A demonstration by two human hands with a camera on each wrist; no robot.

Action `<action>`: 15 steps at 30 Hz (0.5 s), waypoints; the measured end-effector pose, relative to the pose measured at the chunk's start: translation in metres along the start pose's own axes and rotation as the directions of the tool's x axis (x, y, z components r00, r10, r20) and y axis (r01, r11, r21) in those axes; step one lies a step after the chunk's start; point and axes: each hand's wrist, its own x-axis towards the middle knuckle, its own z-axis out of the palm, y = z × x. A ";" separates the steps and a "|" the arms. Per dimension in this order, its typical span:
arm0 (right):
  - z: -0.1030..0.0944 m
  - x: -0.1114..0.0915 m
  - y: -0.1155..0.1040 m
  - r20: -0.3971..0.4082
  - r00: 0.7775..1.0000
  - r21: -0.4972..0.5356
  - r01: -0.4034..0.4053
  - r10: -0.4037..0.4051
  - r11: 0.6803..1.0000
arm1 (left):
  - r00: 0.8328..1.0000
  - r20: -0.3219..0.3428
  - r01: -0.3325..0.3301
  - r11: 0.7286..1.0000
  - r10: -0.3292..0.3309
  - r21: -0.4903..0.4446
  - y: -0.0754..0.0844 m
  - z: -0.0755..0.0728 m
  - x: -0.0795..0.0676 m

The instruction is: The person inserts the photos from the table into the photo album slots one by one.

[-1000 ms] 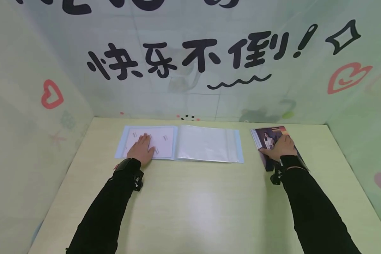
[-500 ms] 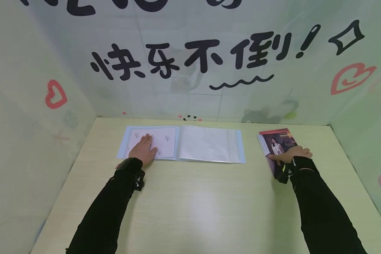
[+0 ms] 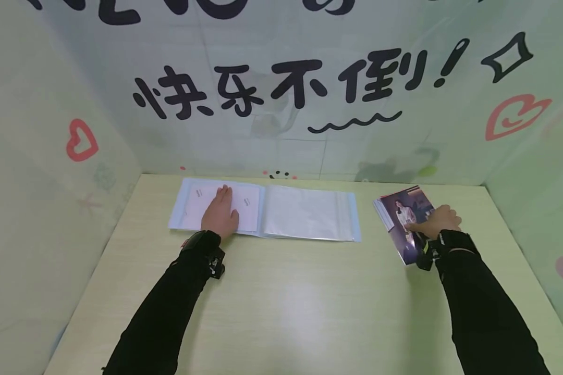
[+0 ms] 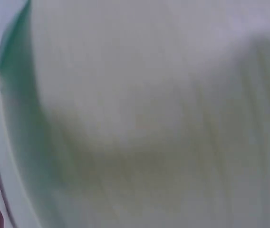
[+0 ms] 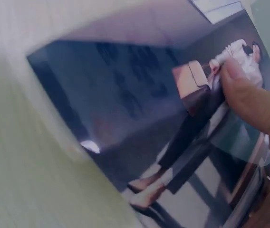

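An open photo album (image 3: 305, 211) with pale blue covers and clear sleeves lies at the back of the table. My left hand (image 3: 219, 214) rests on its left page, over a white sheet with small grey print, fingers straight. On the right, my right hand (image 3: 437, 221) pinches a glossy photo (image 3: 403, 245) by its right edge, over a stack of pictures. In the right wrist view, the thumb (image 5: 249, 95) presses on the photo's face, which shows a person with a handbag; the other fingers are mostly hidden. The left wrist view is blurred.
The light wooden table (image 3: 291, 312) runs forward from a printed backdrop (image 3: 286, 151) with black lettering. Fabric walls (image 3: 37, 208) stand at both sides. Other pictures of the stack (image 3: 383, 216) show their pale edges at the left of the photo.
The right hand slid right along the stack, then shifted the top photo askew from those beneath. The left hand moved slightly up and right on the page, and the album's left side shifted a little.
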 end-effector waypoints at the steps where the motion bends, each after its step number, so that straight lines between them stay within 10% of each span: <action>1: -0.002 -0.001 -0.003 -0.011 1.000 0.014 0.011 -0.011 1.000 | 1.000 -0.012 -0.010 1.000 0.010 -0.010 0.007 0.000 0.002; 9: -0.023 -0.001 -0.034 -0.039 0.989 0.116 0.150 -0.146 0.982 | 0.995 0.016 -0.090 0.977 0.095 -0.192 0.067 0.006 0.011; 15: -0.045 -0.008 -0.088 -0.060 0.966 0.222 0.257 -0.250 0.941 | 0.983 0.118 -0.069 0.884 0.139 -0.463 0.108 0.008 0.013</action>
